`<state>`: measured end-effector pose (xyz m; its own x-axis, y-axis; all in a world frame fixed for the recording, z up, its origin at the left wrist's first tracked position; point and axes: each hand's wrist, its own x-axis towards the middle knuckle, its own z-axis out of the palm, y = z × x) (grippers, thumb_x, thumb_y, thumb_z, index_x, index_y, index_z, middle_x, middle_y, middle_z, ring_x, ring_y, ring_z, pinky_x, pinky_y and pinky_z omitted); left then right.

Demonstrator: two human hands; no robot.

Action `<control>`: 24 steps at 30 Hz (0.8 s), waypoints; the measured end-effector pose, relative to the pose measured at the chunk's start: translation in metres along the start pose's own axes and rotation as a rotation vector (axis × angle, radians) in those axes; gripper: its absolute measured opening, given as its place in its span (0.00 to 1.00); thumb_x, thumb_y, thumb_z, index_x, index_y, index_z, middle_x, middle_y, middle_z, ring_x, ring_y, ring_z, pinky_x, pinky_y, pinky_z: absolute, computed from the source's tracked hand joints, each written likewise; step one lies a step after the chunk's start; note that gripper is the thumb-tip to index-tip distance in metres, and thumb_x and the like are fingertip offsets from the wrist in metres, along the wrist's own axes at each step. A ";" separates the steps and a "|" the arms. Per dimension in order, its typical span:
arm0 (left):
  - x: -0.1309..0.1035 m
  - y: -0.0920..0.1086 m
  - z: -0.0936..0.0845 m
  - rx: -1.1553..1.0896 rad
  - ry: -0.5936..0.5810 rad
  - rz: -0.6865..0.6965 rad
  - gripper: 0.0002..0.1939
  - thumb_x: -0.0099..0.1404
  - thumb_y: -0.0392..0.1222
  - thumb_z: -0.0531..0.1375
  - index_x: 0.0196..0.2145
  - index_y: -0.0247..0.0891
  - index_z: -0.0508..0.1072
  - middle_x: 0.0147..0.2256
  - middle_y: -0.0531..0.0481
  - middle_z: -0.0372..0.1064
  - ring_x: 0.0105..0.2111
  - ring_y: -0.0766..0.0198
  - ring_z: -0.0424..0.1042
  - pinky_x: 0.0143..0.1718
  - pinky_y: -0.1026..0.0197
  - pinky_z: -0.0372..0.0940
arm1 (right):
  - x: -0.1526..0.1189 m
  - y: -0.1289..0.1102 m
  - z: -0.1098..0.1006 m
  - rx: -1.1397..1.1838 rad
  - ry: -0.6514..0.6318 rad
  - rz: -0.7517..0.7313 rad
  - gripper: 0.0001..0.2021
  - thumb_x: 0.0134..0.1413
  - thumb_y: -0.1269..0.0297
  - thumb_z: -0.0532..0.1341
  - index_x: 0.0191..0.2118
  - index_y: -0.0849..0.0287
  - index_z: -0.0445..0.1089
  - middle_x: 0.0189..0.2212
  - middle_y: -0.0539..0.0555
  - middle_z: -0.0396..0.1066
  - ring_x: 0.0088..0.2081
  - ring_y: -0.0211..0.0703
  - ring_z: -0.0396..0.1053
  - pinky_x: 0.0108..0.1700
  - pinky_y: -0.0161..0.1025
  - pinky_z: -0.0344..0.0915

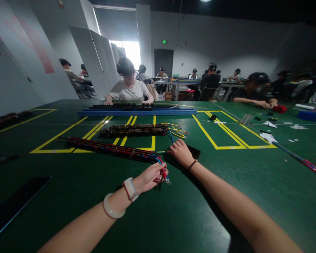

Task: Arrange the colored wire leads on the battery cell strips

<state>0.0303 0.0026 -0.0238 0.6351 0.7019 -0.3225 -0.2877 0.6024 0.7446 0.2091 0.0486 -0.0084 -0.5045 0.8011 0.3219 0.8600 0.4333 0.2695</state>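
Left hand gripping red-blue leads, 6 o'clock of wire bundle end; right hand, 3 o'clock, pinching green wire: uneven pull could strain joints.

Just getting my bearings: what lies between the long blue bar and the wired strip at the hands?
A second dark wired strip, plus yellow lines on the table, as the head view shows.

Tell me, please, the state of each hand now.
Left hand: closed, holding red and blue wires.
Right hand: fingers curled at green wire; grip cannot be told.
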 end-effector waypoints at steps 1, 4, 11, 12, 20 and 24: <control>0.000 0.000 0.000 0.000 0.003 0.007 0.07 0.62 0.41 0.56 0.31 0.36 0.59 0.22 0.54 0.63 0.18 0.75 0.61 0.17 0.73 0.50 | -0.001 -0.001 0.000 0.009 0.014 -0.043 0.11 0.60 0.62 0.51 0.38 0.61 0.67 0.33 0.57 0.65 0.40 0.46 0.59 0.55 0.46 0.44; -0.001 0.000 0.000 0.017 -0.002 0.015 0.08 0.61 0.41 0.56 0.33 0.37 0.58 0.24 0.53 0.64 0.19 0.74 0.62 0.16 0.73 0.49 | -0.004 -0.003 0.000 0.062 0.069 -0.202 0.12 0.61 0.63 0.48 0.44 0.60 0.65 0.34 0.56 0.65 0.40 0.43 0.60 0.55 0.45 0.45; 0.000 -0.002 -0.001 -0.031 0.039 0.051 0.04 0.62 0.36 0.54 0.34 0.38 0.58 0.25 0.52 0.64 0.19 0.72 0.63 0.18 0.71 0.50 | -0.013 -0.002 -0.001 0.160 0.169 -0.617 0.16 0.62 0.65 0.44 0.51 0.63 0.61 0.35 0.54 0.66 0.39 0.40 0.60 0.51 0.41 0.52; 0.000 -0.002 -0.001 -0.043 0.036 0.059 0.03 0.62 0.37 0.53 0.33 0.37 0.58 0.24 0.52 0.64 0.18 0.72 0.61 0.17 0.71 0.50 | -0.014 -0.002 -0.001 0.172 0.176 -0.636 0.17 0.62 0.64 0.45 0.52 0.63 0.60 0.34 0.55 0.66 0.38 0.40 0.60 0.50 0.41 0.53; 0.001 -0.003 -0.001 -0.004 0.009 0.070 0.05 0.66 0.37 0.46 0.34 0.35 0.59 0.25 0.49 0.64 0.16 0.74 0.58 0.17 0.71 0.48 | -0.013 -0.008 0.003 0.402 0.247 -0.513 0.15 0.62 0.63 0.45 0.44 0.64 0.65 0.32 0.56 0.68 0.35 0.40 0.61 0.45 0.40 0.57; 0.001 -0.004 -0.002 0.029 0.013 0.065 0.04 0.65 0.38 0.47 0.34 0.36 0.58 0.24 0.49 0.64 0.14 0.76 0.54 0.15 0.72 0.43 | -0.001 -0.022 -0.004 0.576 0.260 -0.149 0.18 0.64 0.63 0.41 0.33 0.62 0.65 0.29 0.56 0.68 0.33 0.40 0.62 0.39 0.37 0.58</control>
<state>0.0306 0.0012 -0.0282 0.6065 0.7441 -0.2803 -0.3071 0.5443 0.7806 0.1909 0.0366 -0.0110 -0.5612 0.6205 0.5477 0.6464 0.7419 -0.1782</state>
